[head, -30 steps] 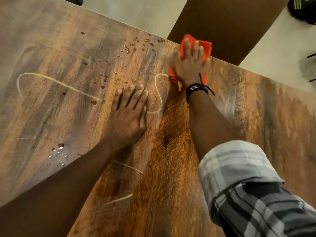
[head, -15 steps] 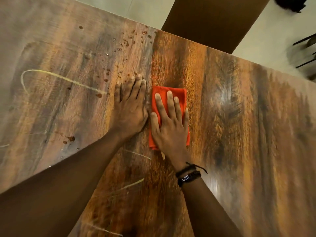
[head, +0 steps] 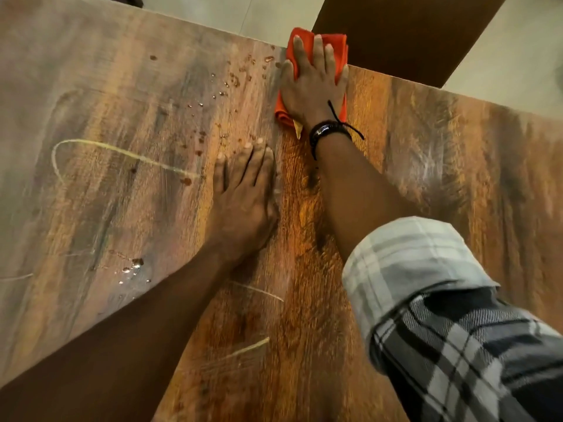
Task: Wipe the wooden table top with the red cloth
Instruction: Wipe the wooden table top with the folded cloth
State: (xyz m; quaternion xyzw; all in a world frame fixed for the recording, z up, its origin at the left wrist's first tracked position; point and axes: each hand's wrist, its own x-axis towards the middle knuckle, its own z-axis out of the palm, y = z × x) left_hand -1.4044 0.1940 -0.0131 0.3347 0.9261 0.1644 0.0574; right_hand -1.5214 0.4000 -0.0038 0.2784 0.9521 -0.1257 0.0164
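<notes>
The counter [head: 457, 178] is grained wood, glossy on the right, dull and hazy on the left, beaded with wet droplets [head: 234, 80]. The cloth [head: 341, 44] is soft matt fabric. The sleeve [head: 426, 269] is woven plaid; the wristband [head: 327, 130] dark, shiny cord.

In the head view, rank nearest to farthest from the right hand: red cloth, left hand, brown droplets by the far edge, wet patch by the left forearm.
1. Red cloth, pressed directly under the right hand.
2. Brown droplets, just to its left.
3. Left hand, flat, nearer the person.
4. Wet patch, far left and nearer still.
</notes>
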